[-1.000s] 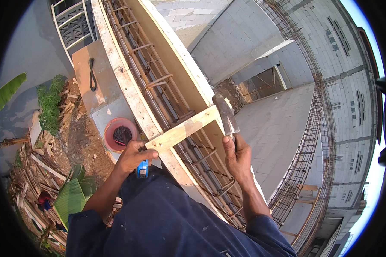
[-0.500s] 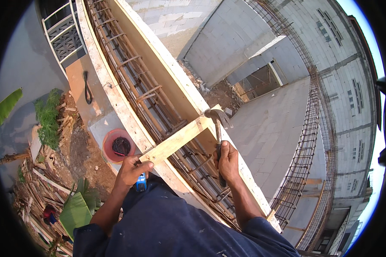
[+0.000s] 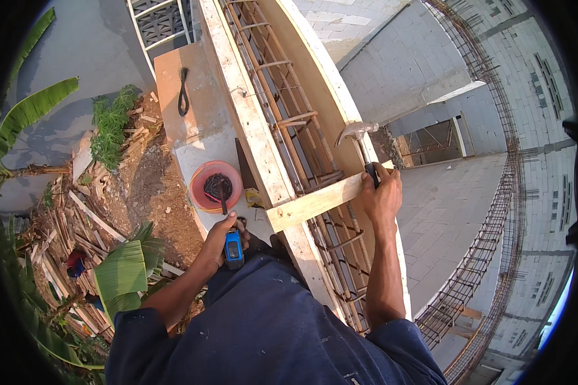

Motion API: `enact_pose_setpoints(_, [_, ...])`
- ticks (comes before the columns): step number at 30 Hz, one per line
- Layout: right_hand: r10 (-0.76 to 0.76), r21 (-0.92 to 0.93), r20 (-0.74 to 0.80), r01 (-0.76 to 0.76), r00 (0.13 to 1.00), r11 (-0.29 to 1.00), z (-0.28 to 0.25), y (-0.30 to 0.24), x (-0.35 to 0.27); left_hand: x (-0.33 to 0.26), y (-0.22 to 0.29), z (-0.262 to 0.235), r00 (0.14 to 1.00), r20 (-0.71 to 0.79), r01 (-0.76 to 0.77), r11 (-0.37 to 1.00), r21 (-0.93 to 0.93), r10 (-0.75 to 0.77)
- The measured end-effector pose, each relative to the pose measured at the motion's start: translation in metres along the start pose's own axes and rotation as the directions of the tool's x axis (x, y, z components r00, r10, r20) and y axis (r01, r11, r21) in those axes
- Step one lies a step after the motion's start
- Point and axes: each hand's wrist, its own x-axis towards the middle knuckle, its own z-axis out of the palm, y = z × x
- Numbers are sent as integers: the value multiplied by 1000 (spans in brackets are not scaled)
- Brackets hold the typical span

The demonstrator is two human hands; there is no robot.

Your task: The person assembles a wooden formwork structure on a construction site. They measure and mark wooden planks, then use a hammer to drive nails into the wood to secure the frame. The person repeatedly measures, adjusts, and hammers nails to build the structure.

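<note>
Left to right, we see our left hand (image 3: 220,239), fingers part-curled beside the blue tape measure (image 3: 234,248), any hold unclear; the wooden crosspiece (image 3: 315,206), best kept square across the form boards (image 3: 271,168); and our right hand (image 3: 382,196), fingers closed round the hammer (image 3: 365,149).

Covered grips, cut ends
The right hand (image 3: 381,196) hides part of the black-gripped steel claw hammer (image 3: 358,131); whether the left hand (image 3: 217,241) grips the boxy blue-and-black tape measure (image 3: 234,250) is unclear. Thin dark pieces (image 3: 216,186) blur together in the round pink bucket (image 3: 198,184). The top edge cuts the rusty rebar cage (image 3: 297,119); a red shape (image 3: 76,263) amid brown scrap wood (image 3: 96,216) is too small to identify.
</note>
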Motion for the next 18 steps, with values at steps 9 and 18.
enact_pose_setpoints(9, [4,-72,73,1,997,997,-2,12,-5,-25,-23,-14,996,1,-87,989,120,88])
enact_pose_setpoints(18, [49,-65,79,-43,996,997,-7,2,1,-11,-33,-44,994,-107,-13,998,60,20])
